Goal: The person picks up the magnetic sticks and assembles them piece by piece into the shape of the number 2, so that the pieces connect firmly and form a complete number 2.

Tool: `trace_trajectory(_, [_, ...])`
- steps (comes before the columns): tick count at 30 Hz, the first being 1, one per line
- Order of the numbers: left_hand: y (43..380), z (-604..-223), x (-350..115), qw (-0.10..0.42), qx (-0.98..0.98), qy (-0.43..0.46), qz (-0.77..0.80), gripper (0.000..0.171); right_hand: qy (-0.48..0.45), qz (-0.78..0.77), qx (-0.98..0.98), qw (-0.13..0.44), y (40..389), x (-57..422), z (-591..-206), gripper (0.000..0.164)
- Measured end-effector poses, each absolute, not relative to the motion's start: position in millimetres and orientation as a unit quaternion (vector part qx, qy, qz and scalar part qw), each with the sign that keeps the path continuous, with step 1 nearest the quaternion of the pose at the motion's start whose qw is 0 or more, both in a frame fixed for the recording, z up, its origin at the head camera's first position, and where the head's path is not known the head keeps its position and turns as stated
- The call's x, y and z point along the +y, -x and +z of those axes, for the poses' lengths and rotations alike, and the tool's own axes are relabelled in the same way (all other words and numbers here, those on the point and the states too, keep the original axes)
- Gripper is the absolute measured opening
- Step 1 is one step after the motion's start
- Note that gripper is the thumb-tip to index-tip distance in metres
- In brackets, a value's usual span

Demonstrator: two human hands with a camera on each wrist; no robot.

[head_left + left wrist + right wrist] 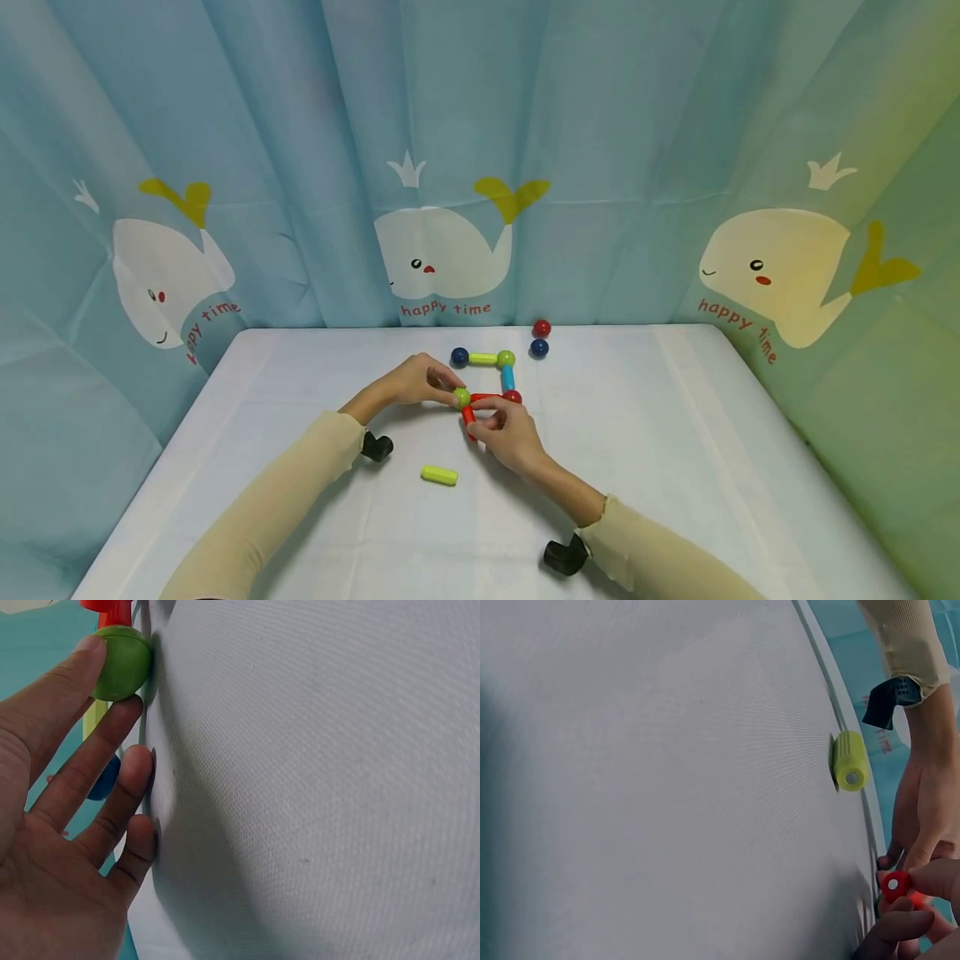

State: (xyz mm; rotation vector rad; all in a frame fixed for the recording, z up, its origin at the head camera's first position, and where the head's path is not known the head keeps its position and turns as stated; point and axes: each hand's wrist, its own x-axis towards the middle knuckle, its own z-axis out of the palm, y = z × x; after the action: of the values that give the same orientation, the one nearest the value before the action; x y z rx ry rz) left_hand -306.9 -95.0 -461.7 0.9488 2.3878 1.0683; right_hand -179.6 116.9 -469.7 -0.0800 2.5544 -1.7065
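Observation:
My left hand (422, 380) pinches a green ball (462, 397) between thumb and index finger; the left wrist view shows its other fingers spread beside the cloth. With thumb and fingertips my right hand (516, 435) holds a short red rod (469, 414), its upper end right at that ball. In the right wrist view the rod's near end (894, 886) has a silvery centre. From the green ball a second red rod (486, 397) runs to a red ball (513, 397). A blue rod (508, 378), another green ball (506, 358), a yellow-green rod (482, 359) and a dark blue ball (460, 357) continue the chain.
A loose yellow-green rod (438, 475) lies on the white-covered table (637, 433) nearer the front. Behind the chain, a loose red ball (542, 328) and dark blue ball (539, 348) stand near the back edge. A whale-printed curtain (607, 167) encloses the back and sides.

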Motion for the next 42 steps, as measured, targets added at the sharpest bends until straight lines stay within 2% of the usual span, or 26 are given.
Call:
trace_trajectory(37, [306.1,-460.8,-95.3,0.177,0.845,-0.336,0.377,0.024,-0.011,-0.541,0.84,0.038,183.9,104.4,-466.9,0.024])
trace_trajectory(42, [306.2,-462.2,-95.8,0.177,0.844,-0.336,0.38,0.024,-0.006,-0.543,0.838,0.053,184.9,105.6,-466.1,0.024])
